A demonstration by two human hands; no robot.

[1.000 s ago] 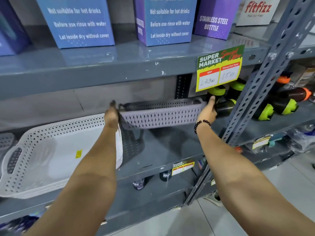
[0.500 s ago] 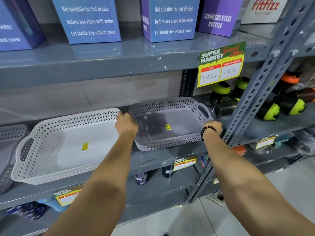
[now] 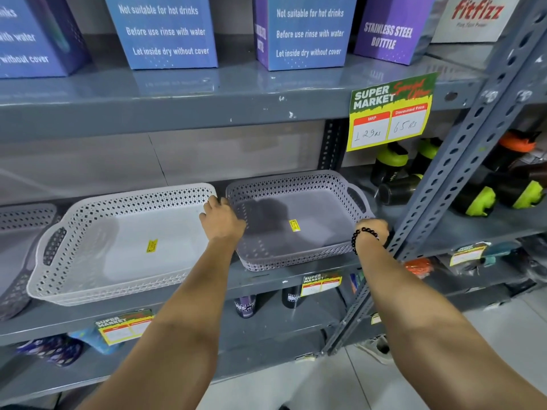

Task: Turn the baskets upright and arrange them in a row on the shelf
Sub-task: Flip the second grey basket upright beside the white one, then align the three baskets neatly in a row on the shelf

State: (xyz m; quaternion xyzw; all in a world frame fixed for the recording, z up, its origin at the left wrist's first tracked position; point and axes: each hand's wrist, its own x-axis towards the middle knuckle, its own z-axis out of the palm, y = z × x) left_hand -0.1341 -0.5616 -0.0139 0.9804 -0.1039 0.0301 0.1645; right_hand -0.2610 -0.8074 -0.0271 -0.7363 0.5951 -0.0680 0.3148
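A lilac perforated basket (image 3: 310, 253) rests upright on the grey middle shelf (image 3: 260, 281), right of a larger white basket (image 3: 97, 288) that is also upright. My left hand (image 3: 222, 220) grips the lilac basket's left rim between the two baskets. At the basket's right front corner, my right hand (image 3: 374, 230), with a black bead bracelet, holds the right end; its fingers are hidden behind the wrist. A third lilac basket (image 3: 17, 220) shows partly at the far left edge.
A slotted steel upright (image 3: 444, 184) stands just right of my right hand. Black bottles with green lids (image 3: 393, 173) lie behind the basket on the right. Blue and purple boxes (image 3: 302, 31) fill the upper shelf, and a price sign (image 3: 390, 113) hangs from its edge.
The lilac basket went from tipped on its side, held at both ends, to lying flat and upright on the shelf. Both hands stayed on its ends.
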